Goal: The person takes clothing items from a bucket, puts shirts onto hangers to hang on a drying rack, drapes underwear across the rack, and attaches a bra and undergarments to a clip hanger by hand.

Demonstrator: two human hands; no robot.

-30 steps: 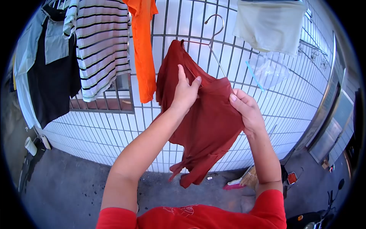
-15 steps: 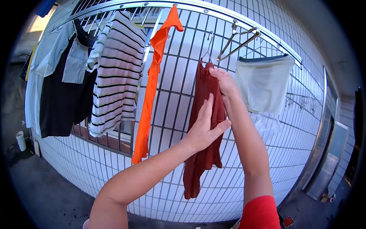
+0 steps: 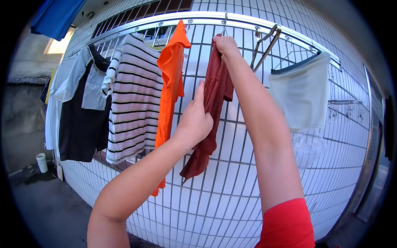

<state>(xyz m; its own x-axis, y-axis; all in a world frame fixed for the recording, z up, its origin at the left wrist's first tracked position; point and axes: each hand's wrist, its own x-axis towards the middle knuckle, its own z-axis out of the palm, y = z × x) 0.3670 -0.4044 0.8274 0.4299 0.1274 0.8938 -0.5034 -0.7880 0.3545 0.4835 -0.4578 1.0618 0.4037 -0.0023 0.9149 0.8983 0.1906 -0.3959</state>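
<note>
The dark red garment point(image 3: 211, 99) hangs narrow and edge-on from a metal hanger point(image 3: 225, 17), whose hook is up at the silver rail point(image 3: 198, 16). High up, my right hand point(image 3: 226, 44) is closed around the garment's top, just under the hook. Lower down, my left hand point(image 3: 197, 122) lies against the garment's left side, index finger stretched upward and fingers apart. An orange garment point(image 3: 169, 82) hangs close by on the left. The hanger's lower part is hidden by cloth and my right hand.
Left on the rail hang a striped shirt point(image 3: 134, 99) and black clothing point(image 3: 80, 128). To the right are bare hangers point(image 3: 266, 45), pale shorts point(image 3: 302, 95) and a clip rack point(image 3: 345, 102). Behind is a white tiled wall point(image 3: 231, 198). A white bucket point(image 3: 41, 163) stands lower left.
The red garment has gone up to the rail and turned edge-on. My right hand has risen with it from the garment's side to its top. The view has tilted upward.
</note>
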